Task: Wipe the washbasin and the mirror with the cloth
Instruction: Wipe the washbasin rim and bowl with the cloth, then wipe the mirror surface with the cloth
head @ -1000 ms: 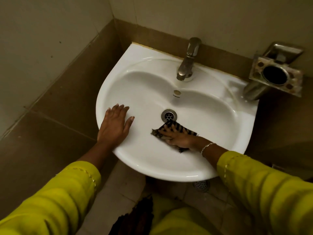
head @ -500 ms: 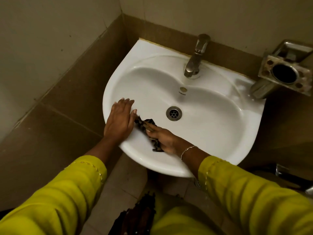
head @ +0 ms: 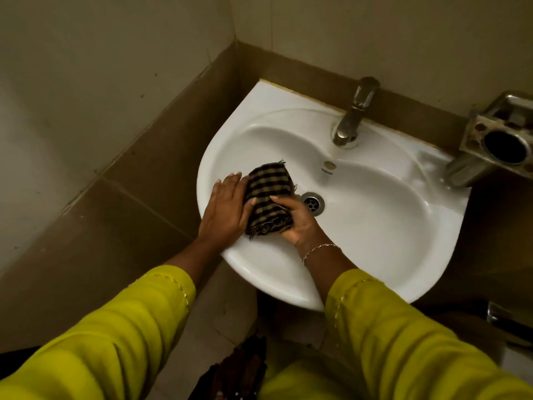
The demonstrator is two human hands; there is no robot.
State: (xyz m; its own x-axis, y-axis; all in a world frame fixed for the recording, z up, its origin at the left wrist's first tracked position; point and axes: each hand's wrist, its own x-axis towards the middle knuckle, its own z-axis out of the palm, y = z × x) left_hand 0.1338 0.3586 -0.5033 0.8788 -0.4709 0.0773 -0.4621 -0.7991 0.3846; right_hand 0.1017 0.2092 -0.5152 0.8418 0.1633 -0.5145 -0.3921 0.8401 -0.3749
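A white washbasin is fixed in the corner of tiled walls. A dark checked cloth lies folded on the basin's left inner slope, just left of the drain. My right hand grips the cloth's near right edge, thumb on top. My left hand rests flat on the basin's left rim, its fingers touching the cloth's left side. No mirror is in view.
A metal tap stands at the back of the basin. A metal holder juts from the wall at the right, above the basin's corner. Brown tiled walls close in on the left and behind. Floor tiles show under the basin.
My right hand has carried the cloth from the front of the bowl to its left slope, where it now lies spread out more. The left hand stays on the rim. The view has shifted.
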